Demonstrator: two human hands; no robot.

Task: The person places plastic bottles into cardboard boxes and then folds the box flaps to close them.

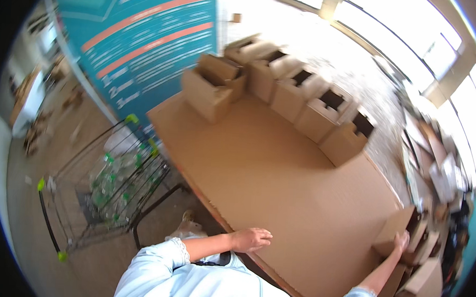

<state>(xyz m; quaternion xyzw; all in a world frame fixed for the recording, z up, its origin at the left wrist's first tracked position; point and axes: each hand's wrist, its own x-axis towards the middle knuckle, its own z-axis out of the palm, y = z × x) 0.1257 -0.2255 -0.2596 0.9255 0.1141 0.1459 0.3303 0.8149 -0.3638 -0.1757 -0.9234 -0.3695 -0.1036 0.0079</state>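
My left hand [251,239] rests on the near edge of a cardboard-covered table [258,177], its fingers stretched out and nothing in it. At the right end of the table, my right hand [402,241] grips the upper edge of a brown cardboard box [395,230]. Its fingertips are partly lost in blur against the box. More open boxes [421,287] crowd beside that hand, close to my right forearm. Along the far edge stands a row of open-topped cardboard boxes [312,116], with another box [207,92] at the far left corner.
On the left, a wire shopping cart [137,197] with green corners holds clear plastic bottles [113,182]. A teal printed banner [141,39] stands behind the table's far left corner. Piled flat cardboard and scraps [431,155] lie beyond the right side, below bright windows [397,33].
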